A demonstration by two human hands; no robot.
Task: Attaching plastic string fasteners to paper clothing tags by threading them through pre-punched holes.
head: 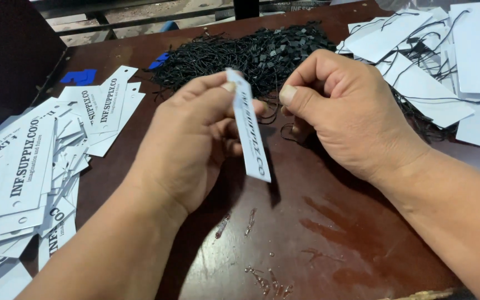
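A white paper tag (249, 126) is pinched near its top end between thumb and fingers of the left hand (187, 147), above the brown table (318, 239). A thin black string (284, 130) is clamped by the closed fingertips of the right hand (343, 114), just beside the tag. A heap of black strings (251, 53) lies at 12 o'clock, loose tags (34, 166) at 9 o'clock, strung tags (445, 72) at 2 o'clock.

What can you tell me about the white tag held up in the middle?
The tag is a narrow white card strip with black print on its face, seen almost edge-on. It hangs upright, slightly tilted, above the brown table. The left hand pinches its top end between thumb and fingers. The right hand pinches a thin black string beside it.
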